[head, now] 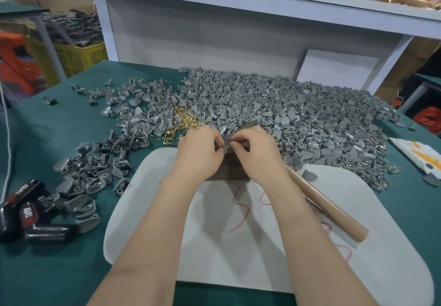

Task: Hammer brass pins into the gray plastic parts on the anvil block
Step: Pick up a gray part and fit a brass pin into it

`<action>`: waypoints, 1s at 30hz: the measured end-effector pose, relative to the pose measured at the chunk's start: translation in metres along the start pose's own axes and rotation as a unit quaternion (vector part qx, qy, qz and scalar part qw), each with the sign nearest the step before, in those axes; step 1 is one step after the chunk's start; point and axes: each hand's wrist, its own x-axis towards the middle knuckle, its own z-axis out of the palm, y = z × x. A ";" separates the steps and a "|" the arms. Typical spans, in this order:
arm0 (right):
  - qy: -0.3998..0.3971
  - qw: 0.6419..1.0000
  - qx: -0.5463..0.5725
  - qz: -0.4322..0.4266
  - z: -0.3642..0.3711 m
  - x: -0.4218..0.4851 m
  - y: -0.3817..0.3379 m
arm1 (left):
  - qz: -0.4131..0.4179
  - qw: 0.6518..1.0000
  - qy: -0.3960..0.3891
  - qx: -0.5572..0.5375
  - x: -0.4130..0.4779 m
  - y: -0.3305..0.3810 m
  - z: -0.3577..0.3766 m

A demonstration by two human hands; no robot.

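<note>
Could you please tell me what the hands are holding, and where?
The left hand and right hand pinch one gray part by its opposite sides; the hammer lies unheld.

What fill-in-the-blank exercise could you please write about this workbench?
The left hand and right hand meet over the anvil block; ____ holds the hammer. The hammer lies on the white mat, nearer the ____ hand. The brass pins are heaped nearer the ____ hand.
Missing words: neither; right; left.

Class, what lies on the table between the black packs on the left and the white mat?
A heap of gray plastic parts lies there, between the black packs and the white mat, in the head view.
</note>
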 end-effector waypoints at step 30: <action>0.018 1.000 0.011 -0.021 0.010 -0.004 0.002 | -0.008 1.000 -0.001 0.001 -0.001 0.000 -0.001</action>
